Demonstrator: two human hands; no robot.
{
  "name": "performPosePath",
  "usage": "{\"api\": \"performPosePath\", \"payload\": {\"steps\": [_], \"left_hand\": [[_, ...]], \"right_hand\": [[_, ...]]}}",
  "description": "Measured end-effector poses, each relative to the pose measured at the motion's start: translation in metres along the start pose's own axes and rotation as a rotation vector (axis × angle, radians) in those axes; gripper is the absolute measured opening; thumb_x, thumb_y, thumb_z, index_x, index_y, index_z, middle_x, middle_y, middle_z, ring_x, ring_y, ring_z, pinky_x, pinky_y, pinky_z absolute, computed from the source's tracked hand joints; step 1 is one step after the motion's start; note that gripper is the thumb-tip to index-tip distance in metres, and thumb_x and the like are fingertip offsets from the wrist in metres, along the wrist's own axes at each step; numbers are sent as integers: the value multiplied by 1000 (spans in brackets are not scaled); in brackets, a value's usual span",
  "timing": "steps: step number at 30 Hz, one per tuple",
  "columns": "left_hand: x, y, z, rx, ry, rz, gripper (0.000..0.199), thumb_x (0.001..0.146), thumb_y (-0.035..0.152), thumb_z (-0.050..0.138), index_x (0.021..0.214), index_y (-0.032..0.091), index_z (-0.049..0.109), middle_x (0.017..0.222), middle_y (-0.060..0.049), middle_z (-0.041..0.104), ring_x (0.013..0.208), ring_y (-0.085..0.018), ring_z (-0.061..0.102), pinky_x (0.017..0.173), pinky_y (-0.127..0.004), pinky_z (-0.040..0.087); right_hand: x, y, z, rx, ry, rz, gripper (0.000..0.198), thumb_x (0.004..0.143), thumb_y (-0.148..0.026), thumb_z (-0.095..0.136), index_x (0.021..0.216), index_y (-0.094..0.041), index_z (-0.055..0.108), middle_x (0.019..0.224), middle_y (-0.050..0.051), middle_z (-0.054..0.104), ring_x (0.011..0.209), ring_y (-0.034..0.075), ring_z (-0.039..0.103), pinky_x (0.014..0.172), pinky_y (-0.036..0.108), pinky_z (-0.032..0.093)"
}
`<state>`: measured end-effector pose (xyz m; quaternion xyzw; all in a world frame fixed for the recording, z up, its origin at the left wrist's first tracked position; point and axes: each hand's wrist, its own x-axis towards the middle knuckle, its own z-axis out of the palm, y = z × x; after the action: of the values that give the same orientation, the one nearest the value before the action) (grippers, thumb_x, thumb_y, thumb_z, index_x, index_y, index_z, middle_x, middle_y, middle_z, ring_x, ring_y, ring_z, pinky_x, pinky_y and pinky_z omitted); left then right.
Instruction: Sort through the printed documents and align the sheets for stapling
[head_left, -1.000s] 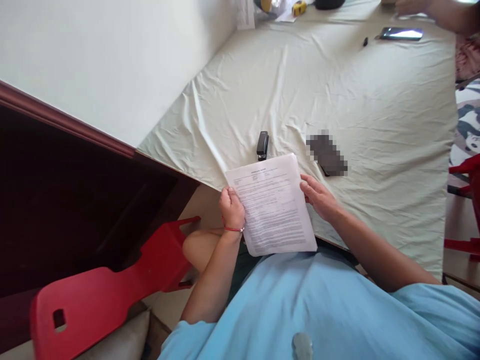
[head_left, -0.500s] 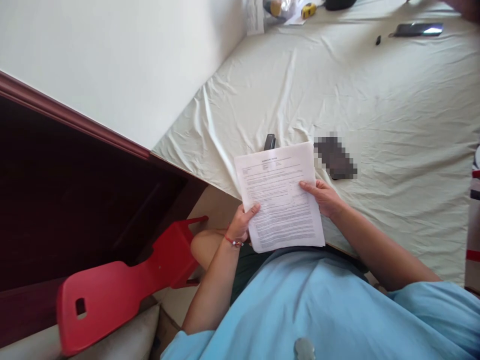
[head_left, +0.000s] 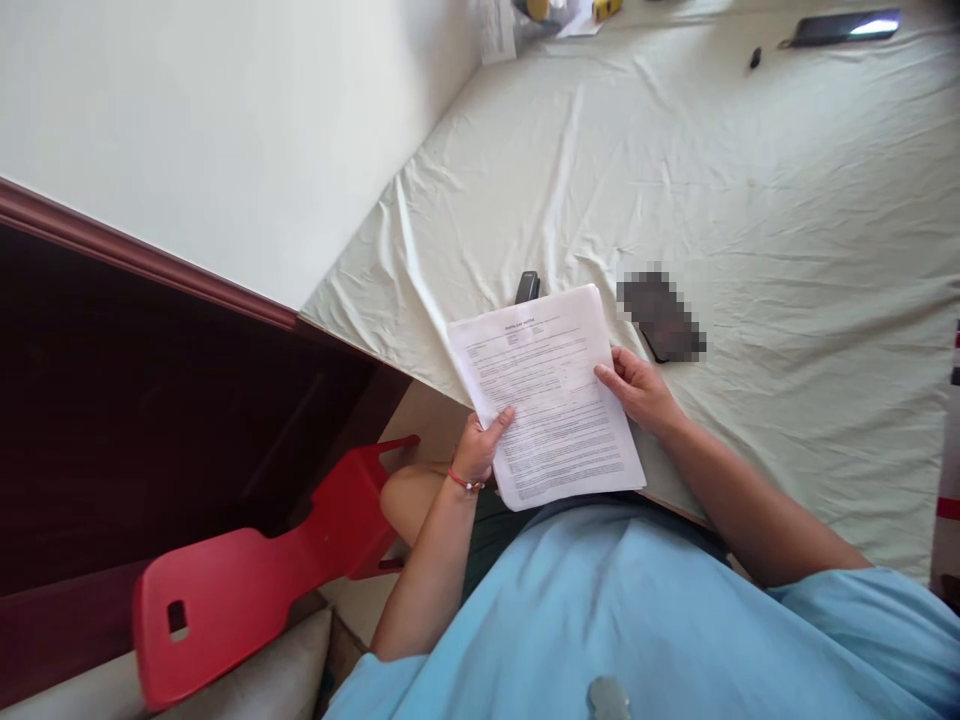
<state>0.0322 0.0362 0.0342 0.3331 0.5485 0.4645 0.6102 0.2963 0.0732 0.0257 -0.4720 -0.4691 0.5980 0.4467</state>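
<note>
Between my hands is a stack of printed sheets (head_left: pixel 551 410), its text side up, over the front edge of the table. My left hand (head_left: pixel 481 445) grips its lower left side, thumb on top and fingers hidden underneath; a red beaded bracelet is on that wrist. At the right edge, my right hand (head_left: pixel 641 388) pinches the sheets between thumb and fingers. Just beyond the top edge lies a black stapler (head_left: pixel 528 287), partly covered by the paper. To the right of the stack, a dark phone-like object (head_left: pixel 661 315) is blurred by pixelation.
A wrinkled pale cloth (head_left: pixel 787 220) covers the table. At the far right lie a phone (head_left: pixel 847 28) and a small black item (head_left: pixel 755 58). A yellow object (head_left: pixel 606 9) is at the back by the wall. Left of me stands a red chair (head_left: pixel 225 600).
The sheets have shifted slightly left and turned a little. My right thumb has slid toward their right edge. The view has tilted a bit, and the person's arm at the upper right is gone.
</note>
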Motion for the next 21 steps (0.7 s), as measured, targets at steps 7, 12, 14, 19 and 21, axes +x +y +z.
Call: {"api": "performPosePath", "payload": {"steps": [7, 12, 14, 19, 21], "left_hand": [[-3, 0, 11, -108, 16, -47, 56, 76, 56, 81, 111, 13, 74, 115, -16, 76, 119, -33, 68, 104, -47, 55], [1, 29, 10, -185, 32, 73, 60, 73, 54, 82, 117, 15, 70, 128, -15, 71, 127, -34, 63, 106, -45, 52], [3, 48, 10, -235, 0, 94, 67, 71, 54, 82, 126, 19, 65, 134, -13, 68, 127, -34, 63, 105, -47, 53], [9, 73, 8, -330, -120, 173, 59, 77, 39, 77, 131, 28, 59, 126, -8, 69, 122, -32, 65, 102, -49, 53], [11, 72, 7, -351, -143, 172, 49, 75, 35, 76, 121, 27, 62, 114, -7, 71, 116, -32, 67, 99, -48, 54]], "right_hand": [[-1, 7, 0, -142, 41, -55, 47, 96, -62, 54, 117, -24, 69, 101, 6, 75, 90, 26, 69, 76, 37, 57], [-6, 1, 4, 111, -101, 58, 48, 89, -63, 65, 116, -23, 71, 93, 5, 76, 71, 20, 68, 60, 31, 54], [-9, -3, 7, 213, -168, 133, 49, 85, -62, 71, 112, -22, 72, 87, 5, 75, 64, 18, 66, 56, 29, 53], [-14, -7, 13, 277, -231, 218, 54, 81, -62, 76, 113, -20, 71, 81, 5, 74, 60, 17, 64, 52, 28, 51], [-13, -5, 13, 237, -218, 188, 53, 84, -64, 72, 116, -21, 71, 84, 5, 75, 63, 18, 65, 54, 29, 51]]}}
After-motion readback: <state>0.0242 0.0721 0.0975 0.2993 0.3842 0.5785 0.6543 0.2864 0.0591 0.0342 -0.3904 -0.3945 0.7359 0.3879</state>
